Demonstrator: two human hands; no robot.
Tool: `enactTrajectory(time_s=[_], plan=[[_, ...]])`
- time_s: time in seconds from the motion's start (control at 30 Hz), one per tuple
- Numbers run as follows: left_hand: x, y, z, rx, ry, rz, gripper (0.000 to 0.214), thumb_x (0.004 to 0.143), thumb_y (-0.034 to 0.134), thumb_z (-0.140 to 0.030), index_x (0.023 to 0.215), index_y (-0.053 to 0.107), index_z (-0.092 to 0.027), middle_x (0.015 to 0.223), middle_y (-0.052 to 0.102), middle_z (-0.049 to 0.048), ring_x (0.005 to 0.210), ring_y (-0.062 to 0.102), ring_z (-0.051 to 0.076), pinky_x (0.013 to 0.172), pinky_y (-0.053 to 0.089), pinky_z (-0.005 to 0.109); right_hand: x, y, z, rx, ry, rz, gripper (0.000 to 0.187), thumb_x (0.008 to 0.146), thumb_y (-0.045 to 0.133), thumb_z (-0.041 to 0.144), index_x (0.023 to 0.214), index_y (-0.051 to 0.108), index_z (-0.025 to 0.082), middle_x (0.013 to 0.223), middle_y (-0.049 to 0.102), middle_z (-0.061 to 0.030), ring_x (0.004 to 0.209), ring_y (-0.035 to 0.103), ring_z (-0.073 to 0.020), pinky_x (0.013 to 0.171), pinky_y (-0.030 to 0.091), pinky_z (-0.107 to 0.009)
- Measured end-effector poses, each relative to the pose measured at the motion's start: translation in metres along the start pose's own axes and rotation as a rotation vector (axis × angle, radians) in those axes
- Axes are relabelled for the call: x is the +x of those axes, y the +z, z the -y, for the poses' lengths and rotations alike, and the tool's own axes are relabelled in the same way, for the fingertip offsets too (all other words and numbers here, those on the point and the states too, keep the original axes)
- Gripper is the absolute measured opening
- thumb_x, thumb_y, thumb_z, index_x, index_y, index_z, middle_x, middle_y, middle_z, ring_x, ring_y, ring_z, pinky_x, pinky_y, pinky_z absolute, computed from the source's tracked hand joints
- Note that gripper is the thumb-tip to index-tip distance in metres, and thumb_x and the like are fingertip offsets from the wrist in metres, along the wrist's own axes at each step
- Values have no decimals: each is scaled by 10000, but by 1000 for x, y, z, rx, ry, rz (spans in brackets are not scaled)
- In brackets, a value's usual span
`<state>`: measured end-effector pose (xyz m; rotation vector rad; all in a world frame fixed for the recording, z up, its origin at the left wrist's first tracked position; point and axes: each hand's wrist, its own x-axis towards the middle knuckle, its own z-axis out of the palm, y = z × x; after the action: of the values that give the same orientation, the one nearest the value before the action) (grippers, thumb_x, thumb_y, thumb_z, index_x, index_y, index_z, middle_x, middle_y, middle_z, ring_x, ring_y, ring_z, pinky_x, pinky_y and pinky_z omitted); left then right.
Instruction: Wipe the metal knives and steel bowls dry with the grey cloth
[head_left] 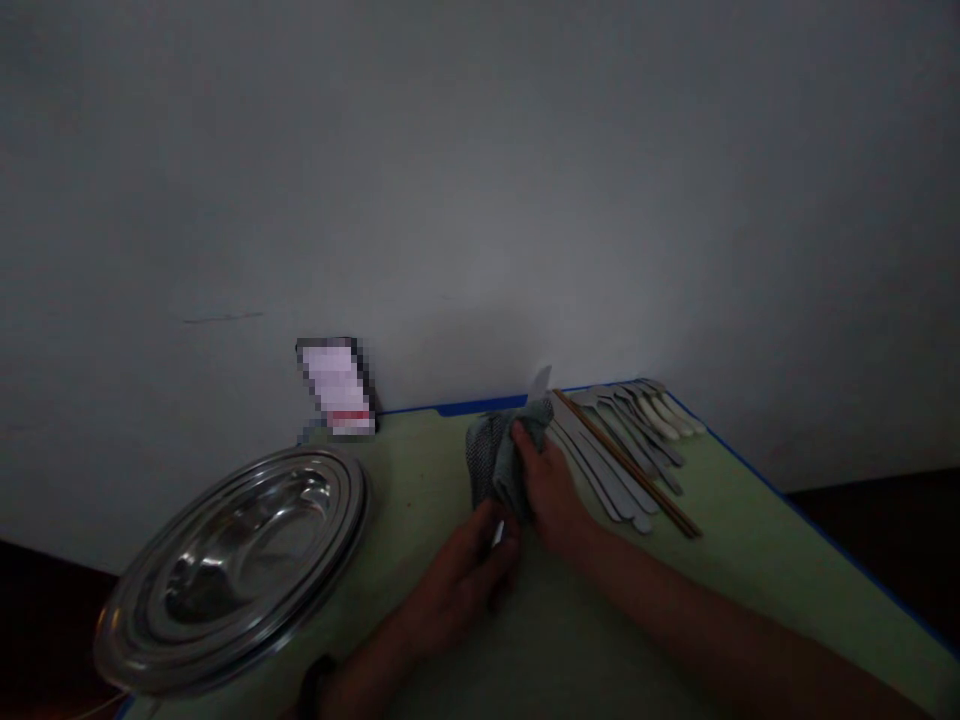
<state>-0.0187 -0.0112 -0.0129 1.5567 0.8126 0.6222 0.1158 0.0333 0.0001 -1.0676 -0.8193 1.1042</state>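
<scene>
My left hand is closed around the handle end of a piece of cutlery on the green table. The tip of that piece sticks out beyond a grey cloth. My right hand presses the cloth, wrapped round the metal shaft, with its fingers closed on it. Just right of my right hand lies a row of several spoons and knives with a pair of brown chopsticks across them.
A large round steel tray overhangs the table's left edge. A small blurred card leans on the white wall at the back. The table has a blue rim along its right side.
</scene>
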Motion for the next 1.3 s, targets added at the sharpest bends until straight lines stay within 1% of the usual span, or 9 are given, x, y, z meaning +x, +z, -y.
enactTrajectory(time_s=[0.17,0.27,0.37,0.53,0.67,0.87,1.0,1.17,1.3], plan=[[1,1,-8,290,47,-22,168,917,410,-347,904,484,-197,667,495,-43,572,450,100,537,368,218,-4,0,-14,31,174,-43,450,689,565,628,745,603,184,687,652,-17,711,612,-180,632,452,-264],[1,6,-13,450,59,-74,235,920,384,-306,1109,484,-210,707,571,-25,625,531,122,608,410,236,0,-3,-14,51,166,-15,441,653,595,624,695,583,185,620,612,3,636,575,-160,605,437,-259],[1,10,-15,608,50,-119,415,911,358,-258,1326,356,-241,770,645,1,649,593,149,634,425,265,4,-4,-15,65,135,44,424,628,637,590,687,580,175,622,592,14,601,539,-137,602,429,-256],[1,14,-14,795,-1,-204,429,877,369,-249,1303,363,-203,740,660,32,578,604,187,556,394,284,8,-3,-20,18,163,30,402,654,641,555,716,605,159,661,614,-7,611,552,-142,590,434,-258],[3,13,-12,757,-12,-261,384,853,395,-248,1231,373,-183,721,643,33,584,607,202,543,381,285,7,-2,-21,52,193,29,405,673,629,549,790,634,161,747,671,-34,704,614,-176,655,464,-277],[10,3,-3,530,-39,-348,297,835,400,-193,1129,363,-187,675,585,-10,594,571,169,569,386,271,9,-4,-27,-58,119,110,430,678,643,548,853,671,156,866,702,-68,819,636,-206,734,464,-304],[11,-3,-2,419,-18,-297,266,861,409,-226,1117,344,-193,658,559,-35,590,543,146,577,386,258,11,-5,-32,-7,129,134,444,681,642,560,870,681,160,857,702,-61,837,633,-201,737,458,-293],[8,-6,-10,355,10,-198,249,910,383,-296,1139,362,-202,662,536,-45,621,517,135,602,386,258,12,-4,-31,148,239,110,462,702,603,588,892,670,173,811,699,-39,794,636,-186,714,463,-287],[5,-9,-8,323,70,-110,226,902,399,-252,1126,402,-218,719,540,-37,662,493,127,621,392,252,13,-4,-30,192,289,85,459,693,614,587,889,657,175,802,695,-42,808,636,-198,698,472,-295]])
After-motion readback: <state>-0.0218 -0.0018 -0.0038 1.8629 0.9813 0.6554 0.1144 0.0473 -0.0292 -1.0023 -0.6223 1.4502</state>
